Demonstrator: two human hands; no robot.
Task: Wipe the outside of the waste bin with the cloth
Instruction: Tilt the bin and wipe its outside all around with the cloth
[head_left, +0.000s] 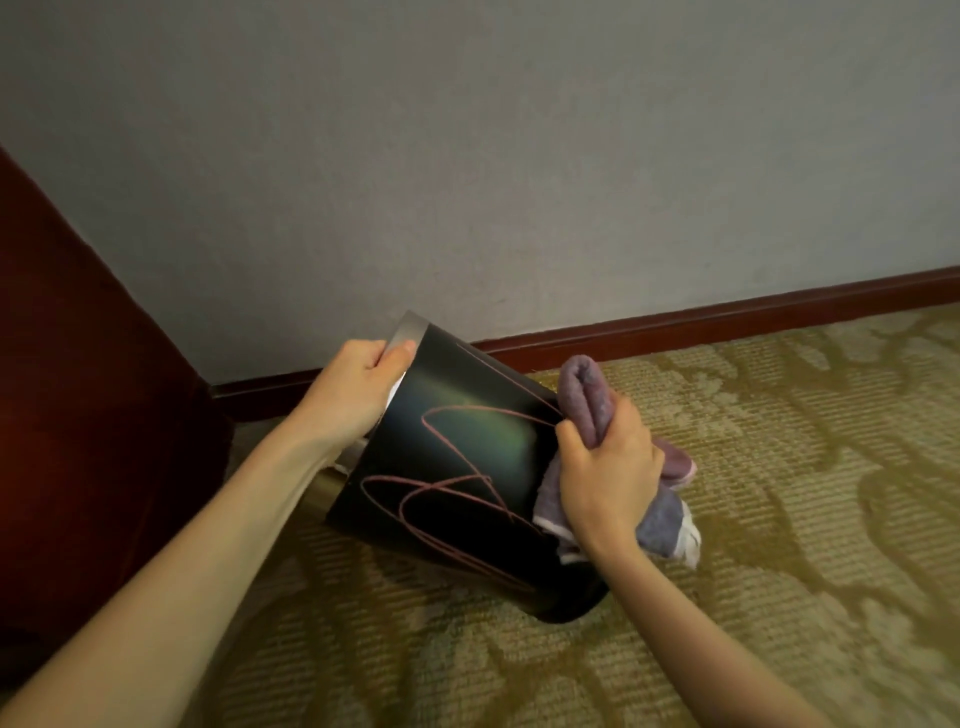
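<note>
The black glossy round waste bin (467, 467), with thin pink lines on its side and a silver metal band at the mouth, is in the middle of the view, near the grey wall (519, 156); it is tilted, with the mouth toward ten o'clock and the base edge resting on the olive-gold patterned carpet (779, 519) at about five o'clock. The left hand (353, 389) grips the silver band at ten o'clock of the bin, with the thumb on the outside and the other fingers curled over the rim. The right hand (608, 473) is at three o'clock of the bin; its fingers are closed around a bunched purple-grey cloth (584, 389) and hold it against the bin's side; loose ends of the cloth hang down toward four o'clock.

I judge that the wiping is in progress. The risk is in the balance; the bin leans on one edge and only one hand holds it, so a strong push from the cloth toward nine o'clock can turn it or pull the smooth rim out of the grip. Something white shows at the mouth, I cannot tell what; with more tilt it may slide out. The hanging ends can also drag on the carpet and collect dust.
</note>
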